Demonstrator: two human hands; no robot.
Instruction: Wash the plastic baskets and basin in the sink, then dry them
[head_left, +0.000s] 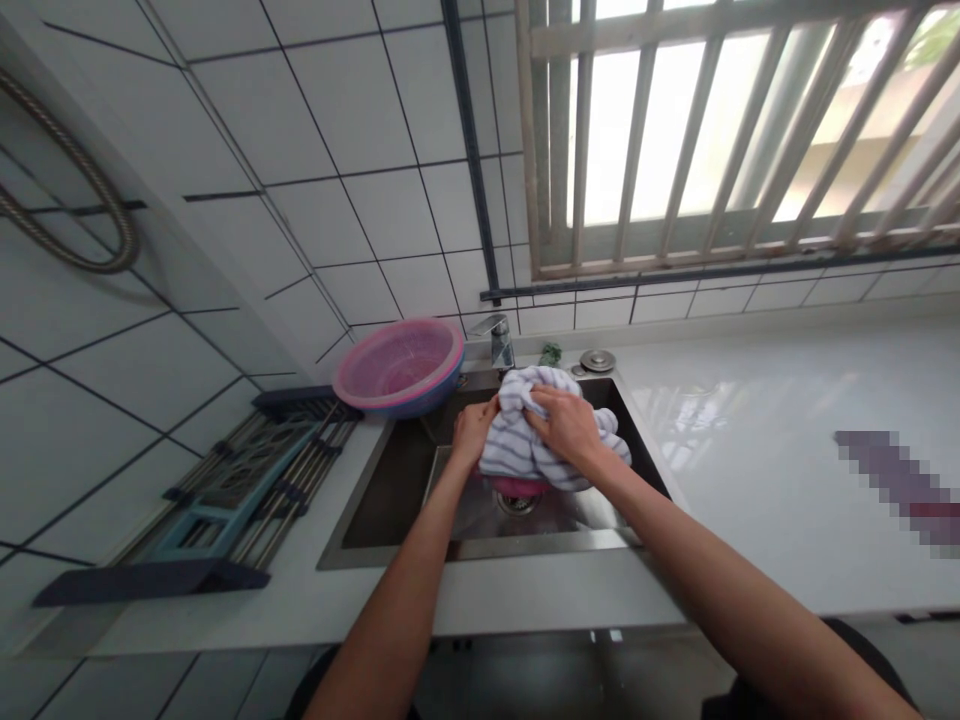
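Both of my hands hold a white cloth with thin grey stripes (525,455) over the steel sink (390,500). My left hand (472,430) grips the cloth's left edge with closed fingers. My right hand (568,425) is clamped over the top of the bunched cloth. A pink object (517,487) shows just under the cloth, above the sink drain (516,503). The tap (496,340) stands right behind the cloth.
A pink basin nested in a blue one (399,367) sits at the sink's back left corner. A blue dish rack (240,480) lies on the left counter. A round metal plug (598,360) and a green scrap (550,353) lie behind the sink. White counter (750,450) stretches right under a barred window.
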